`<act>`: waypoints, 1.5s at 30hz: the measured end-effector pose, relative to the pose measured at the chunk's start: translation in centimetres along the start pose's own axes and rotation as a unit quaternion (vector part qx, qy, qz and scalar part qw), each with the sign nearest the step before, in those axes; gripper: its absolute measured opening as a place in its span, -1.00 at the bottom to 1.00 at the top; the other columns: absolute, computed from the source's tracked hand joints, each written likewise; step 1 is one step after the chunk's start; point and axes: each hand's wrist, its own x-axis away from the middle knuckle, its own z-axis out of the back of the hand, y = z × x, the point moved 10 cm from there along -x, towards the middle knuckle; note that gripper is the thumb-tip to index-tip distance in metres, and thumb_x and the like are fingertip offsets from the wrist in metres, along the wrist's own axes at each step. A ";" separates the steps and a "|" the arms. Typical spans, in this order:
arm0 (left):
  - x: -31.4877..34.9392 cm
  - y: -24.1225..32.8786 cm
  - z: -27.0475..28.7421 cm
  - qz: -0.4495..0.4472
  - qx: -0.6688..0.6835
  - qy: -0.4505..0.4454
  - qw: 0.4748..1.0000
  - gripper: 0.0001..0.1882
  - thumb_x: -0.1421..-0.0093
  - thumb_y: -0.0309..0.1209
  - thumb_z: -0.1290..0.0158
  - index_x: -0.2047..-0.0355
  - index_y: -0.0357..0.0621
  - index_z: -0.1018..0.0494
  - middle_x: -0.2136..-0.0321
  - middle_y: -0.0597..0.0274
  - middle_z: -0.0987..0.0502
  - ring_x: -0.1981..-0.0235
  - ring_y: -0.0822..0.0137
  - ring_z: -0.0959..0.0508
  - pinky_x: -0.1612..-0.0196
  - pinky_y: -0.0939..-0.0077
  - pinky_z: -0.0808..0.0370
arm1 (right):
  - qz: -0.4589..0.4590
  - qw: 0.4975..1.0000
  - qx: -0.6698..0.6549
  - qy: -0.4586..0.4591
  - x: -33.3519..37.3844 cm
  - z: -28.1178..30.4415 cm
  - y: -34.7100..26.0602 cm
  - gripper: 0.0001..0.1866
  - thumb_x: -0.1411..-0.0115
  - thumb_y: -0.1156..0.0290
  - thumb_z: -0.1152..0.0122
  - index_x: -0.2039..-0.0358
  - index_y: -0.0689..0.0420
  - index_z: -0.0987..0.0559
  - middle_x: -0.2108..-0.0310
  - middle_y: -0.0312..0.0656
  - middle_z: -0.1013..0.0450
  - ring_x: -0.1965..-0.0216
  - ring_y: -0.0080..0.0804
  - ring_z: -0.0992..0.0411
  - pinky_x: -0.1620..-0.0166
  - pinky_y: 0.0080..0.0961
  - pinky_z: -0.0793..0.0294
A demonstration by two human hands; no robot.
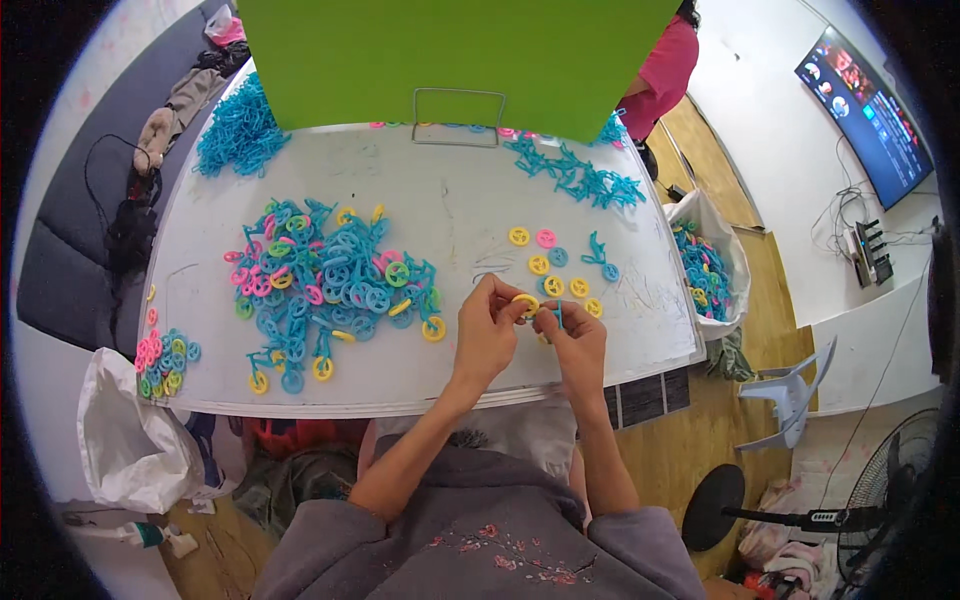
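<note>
My left hand (485,335) pinches a yellow toy wheel (526,301) between thumb and fingers over the white table's near edge. Close beside it, my right hand (577,348) is closed on a small blue plastic frame (560,314), largely hidden by the fingers. The two pieces meet or nearly touch between my hands; which, I cannot tell. Just beyond lie loose wheels: a pink wheel (545,238), a blue wheel (558,257) and several yellow ones. A blue frame with a wheel (600,252) rests to their right. Left of my hands spreads a pile of wheeled blue pieces (340,280).
Blue frames lie in a heap (240,130) at the far left and in a cluster (580,175) at the back right. Small wheels (165,362) sit at the left corner. A green board (450,60) stands across the back. A white sack (715,255) of pieces is at the right.
</note>
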 end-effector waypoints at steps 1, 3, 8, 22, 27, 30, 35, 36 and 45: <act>0.1 -0.2 0.0 -0.001 -0.001 -0.001 1.000 -0.96 -0.16 -0.65 0.01 0.41 -0.30 -0.36 0.48 0.17 -0.52 0.50 0.47 -0.49 0.40 0.60 -0.46 | -0.035 0.999 -0.025 -0.003 0.1 -0.2 0.5 -0.79 -0.12 0.52 -0.26 0.21 0.28 -0.54 0.41 -0.27 -0.51 0.39 -0.61 -0.45 0.28 -0.72 -0.39; 0.3 0.6 -0.2 -0.045 -0.030 0.001 0.999 -0.95 -0.16 -0.66 0.03 0.35 -0.32 -0.38 0.43 0.17 -0.53 0.49 0.49 -0.46 0.38 0.61 -0.44 | -0.046 0.998 -0.044 0.017 0.1 -0.3 0.7 -0.78 -0.12 0.51 -0.25 0.21 0.29 -0.53 0.40 -0.25 -0.52 0.37 -0.58 -0.47 0.28 -0.71 -0.40; 0.5 1.7 0.6 -0.041 -0.026 0.019 0.999 -0.88 -0.19 -0.61 0.00 0.25 -0.31 -0.44 0.41 0.20 -0.55 0.45 0.51 -0.48 0.37 0.62 -0.44 | 0.014 1.000 -0.001 0.025 0.2 -0.5 -1.2 -0.71 -0.13 0.52 -0.24 0.13 0.30 -0.50 0.38 -0.17 -0.54 0.34 -0.52 -0.51 0.30 -0.67 -0.45; 0.9 1.6 1.5 -0.047 -0.025 0.031 0.998 -0.85 -0.22 -0.58 0.01 0.24 -0.34 -0.51 0.38 0.17 -0.57 0.38 0.50 -0.52 0.27 0.61 -0.50 | 0.057 0.986 0.154 -0.023 0.6 -1.7 -1.7 -0.81 -0.17 0.44 -0.21 0.25 0.27 -0.59 0.47 -0.28 -0.56 0.44 -0.75 -0.40 0.35 -0.70 -0.42; 1.3 1.8 1.7 -0.078 -0.033 0.074 0.994 -0.88 -0.21 -0.60 0.02 0.28 -0.34 -0.50 0.41 0.16 -0.57 0.39 0.47 -0.53 0.30 0.60 -0.49 | 0.048 0.997 0.068 -0.003 0.5 -2.0 -1.0 -0.80 -0.18 0.44 -0.21 0.25 0.31 -0.59 0.47 -0.30 -0.54 0.44 -0.73 -0.40 0.36 -0.74 -0.40; 1.5 2.0 1.8 -0.088 -0.057 0.092 0.990 -0.90 -0.21 -0.61 0.02 0.31 -0.35 -0.49 0.41 0.16 -0.56 0.39 0.46 -0.53 0.31 0.60 -0.48 | 0.047 0.997 0.058 0.004 0.5 -1.9 -0.9 -0.79 -0.17 0.45 -0.22 0.25 0.32 -0.59 0.46 -0.26 -0.54 0.43 -0.69 -0.42 0.34 -0.73 -0.41; 1.4 2.1 2.2 -0.107 -0.084 0.097 0.986 -0.93 -0.20 -0.61 0.02 0.35 -0.35 -0.46 0.43 0.17 -0.56 0.40 0.47 -0.52 0.33 0.60 -0.46 | 0.084 0.989 0.119 0.040 1.0 -2.0 -1.7 -0.79 -0.14 0.48 -0.24 0.24 0.32 -0.60 0.43 -0.21 -0.56 0.40 -0.62 -0.46 0.28 -0.67 -0.46; 1.3 2.1 2.1 -0.104 -0.108 0.084 0.985 -0.94 -0.20 -0.61 0.02 0.35 -0.34 -0.45 0.43 0.18 -0.55 0.40 0.48 -0.52 0.33 0.60 -0.45 | 0.102 0.985 0.131 0.042 1.0 -1.8 -2.0 -0.79 -0.12 0.49 -0.26 0.24 0.33 -0.60 0.42 -0.20 -0.56 0.40 -0.60 -0.47 0.27 -0.65 -0.46; 1.2 1.5 2.0 -0.049 -0.031 -0.004 0.998 -0.85 -0.16 -0.55 -0.04 0.23 -0.28 -0.48 0.41 0.18 -0.54 0.36 0.42 -0.50 0.24 0.56 -0.44 | 0.038 0.995 0.070 -0.052 0.0 -2.3 -0.8 -0.75 -0.12 0.56 -0.22 0.15 0.30 -0.55 0.37 -0.19 -0.53 0.35 -0.59 -0.47 0.27 -0.66 -0.46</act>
